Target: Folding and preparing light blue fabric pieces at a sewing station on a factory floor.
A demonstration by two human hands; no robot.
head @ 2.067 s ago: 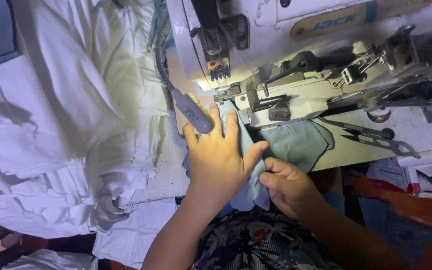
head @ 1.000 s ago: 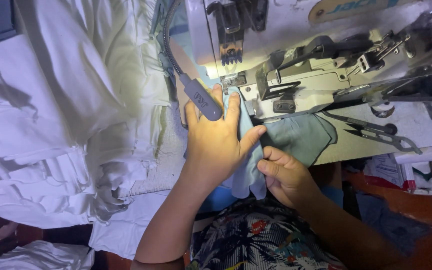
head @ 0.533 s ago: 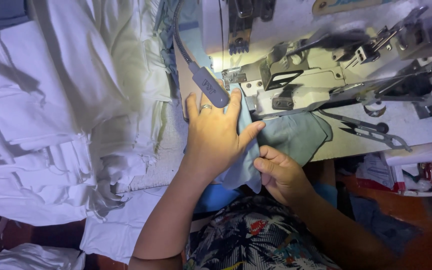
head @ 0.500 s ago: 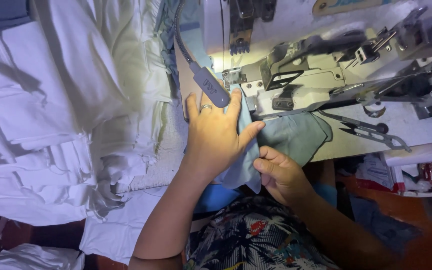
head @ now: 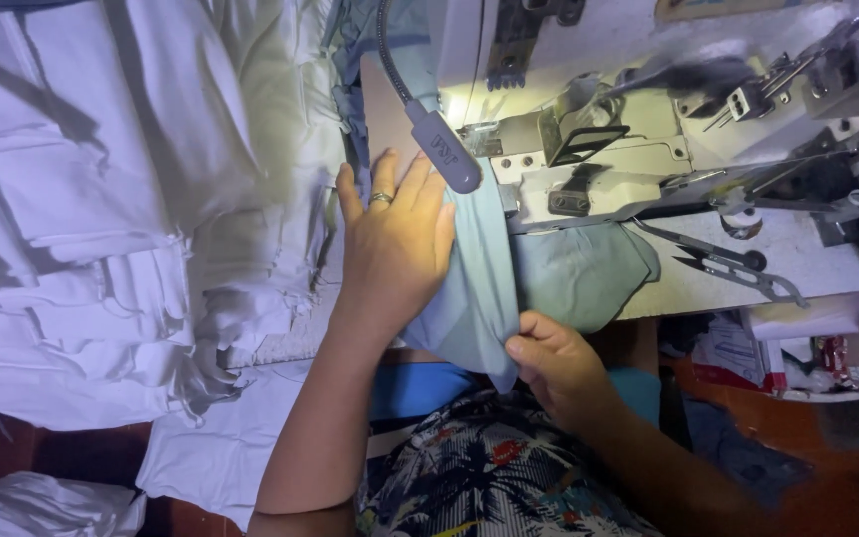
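The left hand [head: 395, 244] lies flat, fingers spread, on the teal fabric [head: 479, 288]. The right hand [head: 559, 363] pinches the fabric's near edge; its fingertips are partly hidden.

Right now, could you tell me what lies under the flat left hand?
The left hand presses on folded pale blue-green fabric; whatever lies beneath the cloth there is covered from view.
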